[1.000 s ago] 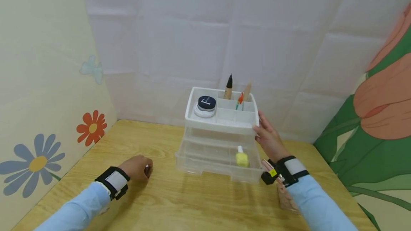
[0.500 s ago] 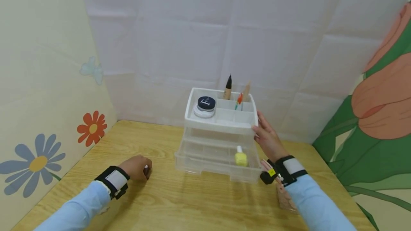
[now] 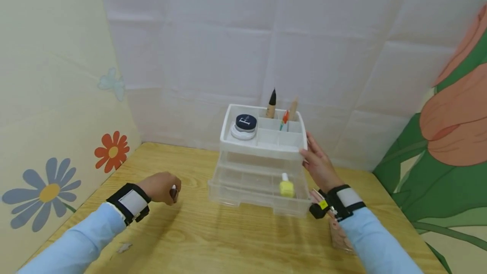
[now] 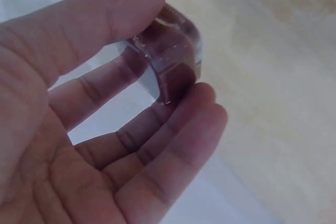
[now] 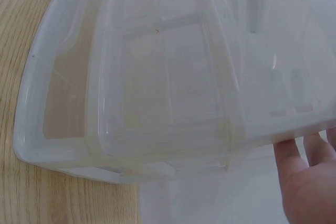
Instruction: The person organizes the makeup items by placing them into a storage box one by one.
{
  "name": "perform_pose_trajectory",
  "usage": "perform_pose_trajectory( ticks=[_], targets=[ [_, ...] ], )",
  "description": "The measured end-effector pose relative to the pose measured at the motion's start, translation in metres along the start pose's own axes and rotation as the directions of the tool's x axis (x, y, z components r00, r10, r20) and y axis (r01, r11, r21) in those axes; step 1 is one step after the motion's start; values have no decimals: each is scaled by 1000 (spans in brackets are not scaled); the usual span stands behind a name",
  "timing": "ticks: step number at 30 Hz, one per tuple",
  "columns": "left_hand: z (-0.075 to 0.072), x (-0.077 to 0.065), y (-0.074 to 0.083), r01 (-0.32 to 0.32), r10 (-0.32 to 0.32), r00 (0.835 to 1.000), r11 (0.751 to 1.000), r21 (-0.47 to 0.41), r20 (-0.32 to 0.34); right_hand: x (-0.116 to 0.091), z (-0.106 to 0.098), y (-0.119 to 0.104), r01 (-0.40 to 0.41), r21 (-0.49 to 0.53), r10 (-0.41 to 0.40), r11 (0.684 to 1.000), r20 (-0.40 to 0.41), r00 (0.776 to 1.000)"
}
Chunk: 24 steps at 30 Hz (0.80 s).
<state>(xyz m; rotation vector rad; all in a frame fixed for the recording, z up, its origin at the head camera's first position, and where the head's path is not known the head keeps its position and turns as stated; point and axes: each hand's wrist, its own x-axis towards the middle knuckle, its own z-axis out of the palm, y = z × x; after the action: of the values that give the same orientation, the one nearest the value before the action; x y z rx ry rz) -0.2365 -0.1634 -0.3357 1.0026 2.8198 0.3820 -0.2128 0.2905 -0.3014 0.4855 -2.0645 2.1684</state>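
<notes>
My left hand (image 3: 161, 187) is held over the left of the table, pinching a small dark-red glass nail polish bottle (image 4: 176, 51) between thumb and fingers. Most of that bottle is hidden by the hand in the head view. My right hand (image 3: 321, 166) holds the right side of a drawer organizer (image 3: 262, 151), its thumb at the front corner of the white top tray. In the right wrist view, fingers (image 5: 291, 163) meet the organizer's side. The lower clear drawer (image 3: 243, 193) stands pulled out, with a yellow nail polish bottle (image 3: 286, 188) at its right.
The top tray carries a round navy-lidded compact (image 3: 245, 122), a black-tipped pen (image 3: 271, 104) and slim sticks (image 3: 284, 119). A pinkish item (image 3: 340, 236) lies beside my right forearm. A white sheet (image 3: 213, 54) hangs behind the wooden table (image 3: 213, 244).
My left hand has risen slightly and turned, so more of the dark-red bottle shows, and its forearm has shifted left. The right hand and organizer stay put.
</notes>
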Motion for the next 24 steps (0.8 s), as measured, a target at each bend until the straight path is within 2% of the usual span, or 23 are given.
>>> perform_pose_trajectory(
  ticks=[6,10,17,24],
  targets=[
    [-35,-3,21,-35,35,999,999,34,17,0,0,0,14,43,-13,999,-4,1000],
    [-59,-5,36,-99,98,995,992,80,13,-1,0,0,17,41,-17,999,-2,1000],
    [-96,-3,64,-242,240,970,959,149,31,-1,0,0,19,22,-19,1000,6,1000],
    [-128,6,95,-331,324,944,919,216,67,1,0,1,22,19,-22,1000,14,1000]
  ],
)
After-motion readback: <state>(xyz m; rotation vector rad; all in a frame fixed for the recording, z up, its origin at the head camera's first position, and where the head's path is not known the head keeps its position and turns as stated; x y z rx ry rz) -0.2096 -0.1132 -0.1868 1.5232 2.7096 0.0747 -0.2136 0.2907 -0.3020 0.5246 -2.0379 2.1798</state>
